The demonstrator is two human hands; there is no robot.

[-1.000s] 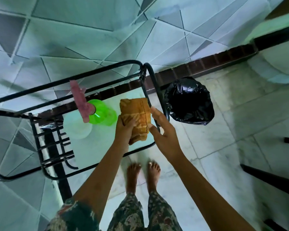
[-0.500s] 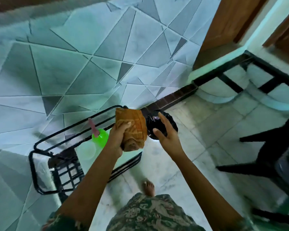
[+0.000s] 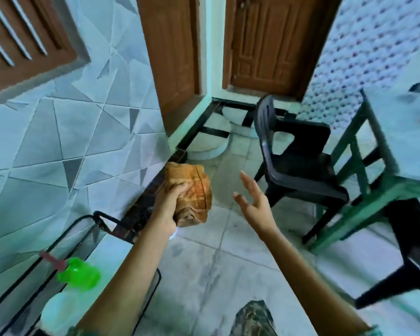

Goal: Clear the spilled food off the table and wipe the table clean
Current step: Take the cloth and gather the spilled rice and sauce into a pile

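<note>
My left hand (image 3: 170, 205) grips a folded orange-brown cloth (image 3: 192, 190) and holds it up in front of me over the tiled floor. To the right of the cloth, my right hand (image 3: 251, 197) hangs in the air with fingers spread and holds nothing. The green-framed table (image 3: 398, 132) stands at the right edge of the view, with only part of its pale top showing and a blurred dark thing near its far corner.
A black wire rack (image 3: 102, 221) at lower left carries a green spray bottle (image 3: 79, 275) and a white round object (image 3: 58, 314). Black plastic chairs (image 3: 298, 166) stand by the table. Wooden doors (image 3: 264, 40) are ahead; a patterned tiled wall lies left.
The view has swung up and to the right, away from the rack toward the chairs and table. My left hand still grips the cloth; my right hand has moved away from it and spread open.
</note>
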